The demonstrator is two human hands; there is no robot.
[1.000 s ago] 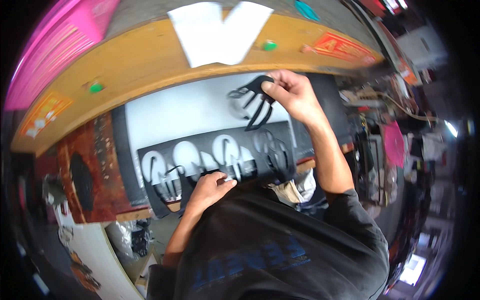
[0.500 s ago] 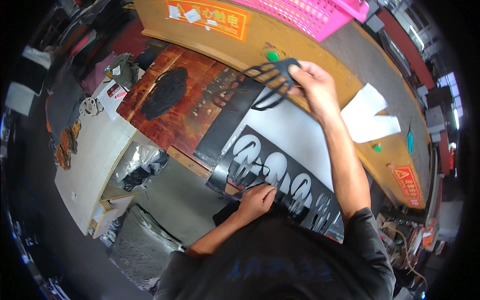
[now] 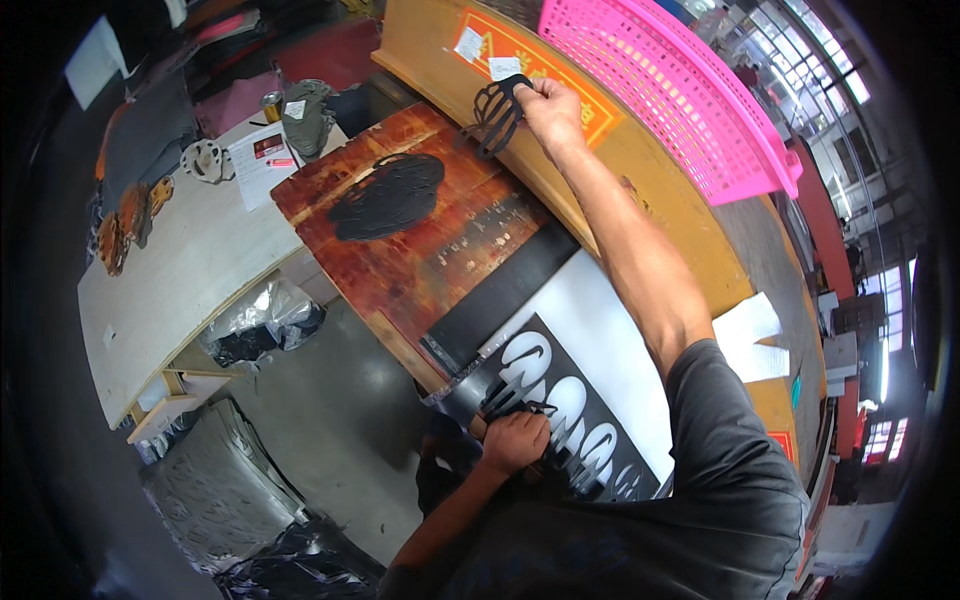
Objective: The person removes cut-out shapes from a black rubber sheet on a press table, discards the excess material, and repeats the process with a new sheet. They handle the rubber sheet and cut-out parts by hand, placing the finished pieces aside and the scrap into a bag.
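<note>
My right hand [image 3: 552, 108] pinches a thin black slotted cut-out piece [image 3: 492, 115] by one end, in front of the yellow machine beam. The piece's strips hang down above the far edge of a red-brown board [image 3: 345, 265]. A pile of similar black pieces [image 3: 395, 200] lies on that board. Low in the middle, my left hand [image 3: 517, 443] is closed beside some black strips [image 3: 508, 398]; what its fingers hold is hidden. Next to it a black sheet [image 3: 540, 330] with several shoe-shaped cut-out openings lies on a white cutting surface [image 3: 605, 310].
A yellow machine beam [image 3: 680, 235] runs across the far side, with a pink basket [image 3: 690, 110] on top. White paper pieces [image 3: 750, 335] rest at its right. To the left stands a pale table [image 3: 190, 260] with papers and scraps. Stacked grey sheets [image 3: 225, 480] are on the floor.
The view has turned, and my right hand has carried the black slotted piece leftward, nearer the pile on the red-brown board. My left hand remains closed beside the black sheet.
</note>
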